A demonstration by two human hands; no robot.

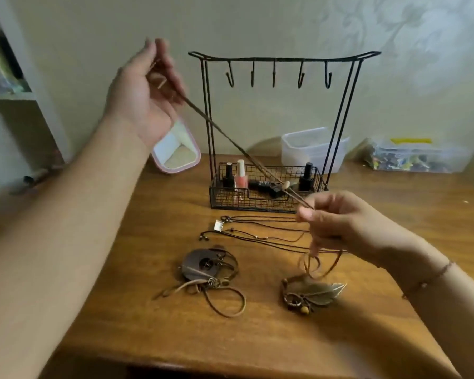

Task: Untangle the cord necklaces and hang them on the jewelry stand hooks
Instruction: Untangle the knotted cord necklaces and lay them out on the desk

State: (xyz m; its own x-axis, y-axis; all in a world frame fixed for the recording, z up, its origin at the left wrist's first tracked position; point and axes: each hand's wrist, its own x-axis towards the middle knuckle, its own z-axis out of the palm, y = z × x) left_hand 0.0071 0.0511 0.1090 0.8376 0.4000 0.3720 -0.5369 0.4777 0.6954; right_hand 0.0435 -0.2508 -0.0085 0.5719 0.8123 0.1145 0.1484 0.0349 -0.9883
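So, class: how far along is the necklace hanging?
Done: nothing; all five hooks are bare. In hand: left hand and right hand stretch one cord taut. Left: the leaf necklace, disc necklace and thin cords on the table.

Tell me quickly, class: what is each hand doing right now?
Left hand: raised, fingers pinching one end of the brown cord.
Right hand: fingers pinching the same cord lower down, near the stand's basket.
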